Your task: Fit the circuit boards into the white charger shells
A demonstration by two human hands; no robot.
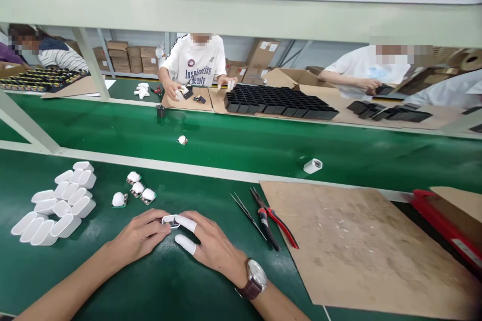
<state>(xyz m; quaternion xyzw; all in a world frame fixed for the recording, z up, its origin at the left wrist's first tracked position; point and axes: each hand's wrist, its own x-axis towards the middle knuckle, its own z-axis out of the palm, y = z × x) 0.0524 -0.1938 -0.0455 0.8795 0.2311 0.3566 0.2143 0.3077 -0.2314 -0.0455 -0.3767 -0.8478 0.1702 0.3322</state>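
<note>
My left hand and my right hand meet low on the green mat, both pinching a small white housing between their fingertips. White finger cots cover two fingers of my right hand, and a watch sits on that wrist. To the left lies a heap of several empty white housings. Just beyond my hands rest several small white-capped circuit parts.
Tweezers and red-handled pliers lie right of my hands, beside a brown board. On the green conveyor lie a white housing and a small part. People work across the belt at black trays.
</note>
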